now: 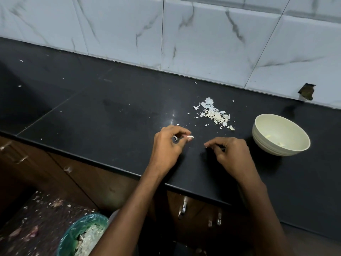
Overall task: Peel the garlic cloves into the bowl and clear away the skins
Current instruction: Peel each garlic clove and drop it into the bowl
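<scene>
My left hand (pixel 168 143) hovers over the black counter (pixel 92 115) and pinches a small white garlic piece (pixel 191 137) between thumb and fingertips. My right hand (pixel 228 152) is just to its right, fingers curled, with the fingertips pressed together; whether it holds a bit of skin I cannot tell. A heap of white garlic skins (pixel 215 115) lies on the counter behind both hands. A cream bowl (pixel 280 134) stands to the right of my right hand, with a few pale peeled pieces inside.
The marble-tiled wall (pixel 203 37) runs along the back of the counter. Below the counter's front edge are brown cabinet doors with metal handles (pixel 182 209). A bin lined with a green bag (pixel 83 235) holds skins on the littered floor at lower left.
</scene>
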### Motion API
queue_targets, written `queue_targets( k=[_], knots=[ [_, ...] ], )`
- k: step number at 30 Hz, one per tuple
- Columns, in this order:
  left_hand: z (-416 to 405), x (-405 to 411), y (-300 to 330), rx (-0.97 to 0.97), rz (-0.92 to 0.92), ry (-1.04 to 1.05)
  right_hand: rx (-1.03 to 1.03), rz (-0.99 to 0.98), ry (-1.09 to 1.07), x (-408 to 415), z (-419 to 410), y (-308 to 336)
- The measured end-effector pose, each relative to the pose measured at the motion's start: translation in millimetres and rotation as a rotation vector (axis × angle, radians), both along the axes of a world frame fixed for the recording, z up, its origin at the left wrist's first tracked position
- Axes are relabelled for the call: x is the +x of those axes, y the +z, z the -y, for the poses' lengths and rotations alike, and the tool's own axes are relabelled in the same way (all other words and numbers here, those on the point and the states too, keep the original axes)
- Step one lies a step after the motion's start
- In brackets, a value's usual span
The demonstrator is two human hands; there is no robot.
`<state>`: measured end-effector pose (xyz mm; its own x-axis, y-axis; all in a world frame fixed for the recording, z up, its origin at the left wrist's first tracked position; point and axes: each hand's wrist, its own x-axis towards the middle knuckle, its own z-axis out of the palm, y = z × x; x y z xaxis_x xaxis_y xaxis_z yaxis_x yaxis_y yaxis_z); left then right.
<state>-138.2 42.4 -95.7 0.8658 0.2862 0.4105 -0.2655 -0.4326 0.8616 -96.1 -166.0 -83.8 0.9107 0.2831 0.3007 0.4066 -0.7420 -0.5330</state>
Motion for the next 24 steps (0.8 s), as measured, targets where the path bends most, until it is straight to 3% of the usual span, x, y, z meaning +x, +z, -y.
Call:
queue_targets(
  k=[5, 13, 20, 24],
  knots=[
    [22, 11, -1, -0.048, -0.044, -0.038, 0.072, -0.028, -0.032, 5, 15, 1],
    [57, 29, -6, -0.079, -0.060, -0.087, 0.598, -0.218, 0.096, 12, 19, -6],
    [59, 32, -15, -0.153, -0.043, -0.093, 0.694, -0.216, 0.114, 8, 16, -15],
    [55, 31, -15, -0.296, -0.100, -0.149, 0.744, -0.245, 0.117, 4, 10, -18]
  ],
)
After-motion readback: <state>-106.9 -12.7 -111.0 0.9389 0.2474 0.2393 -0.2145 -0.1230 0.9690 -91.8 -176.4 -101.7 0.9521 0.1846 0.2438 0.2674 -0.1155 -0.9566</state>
